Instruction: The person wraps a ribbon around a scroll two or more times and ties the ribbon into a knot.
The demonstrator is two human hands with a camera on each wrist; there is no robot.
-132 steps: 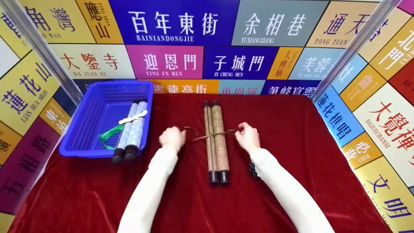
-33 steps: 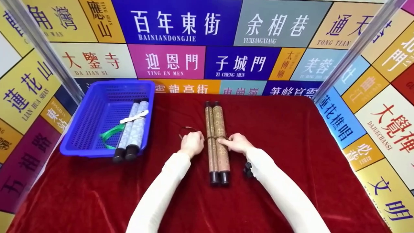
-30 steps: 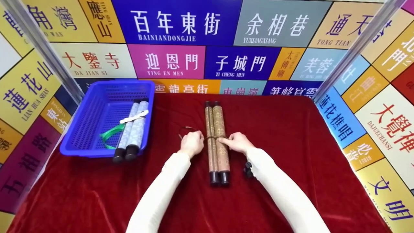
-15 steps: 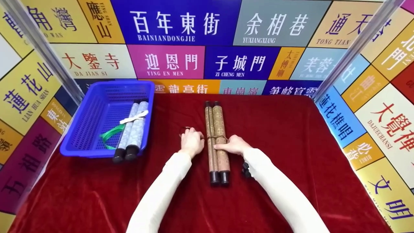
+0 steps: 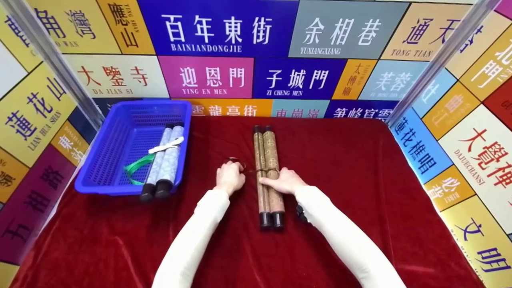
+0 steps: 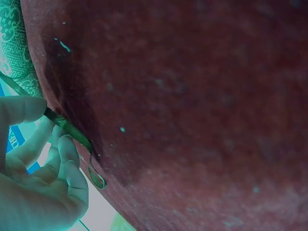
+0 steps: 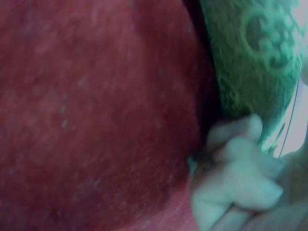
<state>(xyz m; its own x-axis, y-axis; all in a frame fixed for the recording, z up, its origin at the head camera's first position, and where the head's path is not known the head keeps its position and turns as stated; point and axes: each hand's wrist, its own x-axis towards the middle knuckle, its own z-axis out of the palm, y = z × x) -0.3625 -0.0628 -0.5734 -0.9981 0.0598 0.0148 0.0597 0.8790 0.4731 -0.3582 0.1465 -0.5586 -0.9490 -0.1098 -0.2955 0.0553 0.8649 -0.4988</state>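
A brown patterned scroll point(image 5: 271, 148), rolled from both ends into two parallel rolls with dark knobs, lies lengthwise on the red cloth. A thin brown ribbon point(image 5: 262, 170) crosses its middle and runs out to the left. My left hand point(image 5: 230, 176) pinches that ribbon beside the scroll; in the left wrist view the ribbon point(image 6: 72, 129) passes between thumb and fingers, its loop hanging below. My right hand point(image 5: 286, 182) grips the scroll just below the ribbon, thumb across the rolls. In the right wrist view its curled fingers point(image 7: 236, 183) press against the scroll's side point(image 7: 260, 62).
A blue plastic basket point(image 5: 90, 187) stands at the left. A pale blue scroll point(image 5: 168, 164) with a white strap point(image 5: 166, 145) leans over its front rim, near a green ribbon point(image 5: 138, 163). Panels printed with characters point(image 5: 216, 34) enclose the red cloth point(image 5: 340, 160) at back and sides.
My right hand has let go of the ribbon's right end and moved left onto the scroll. My left hand went in toward the scroll, then drew slightly back left, straightening the ribbon.
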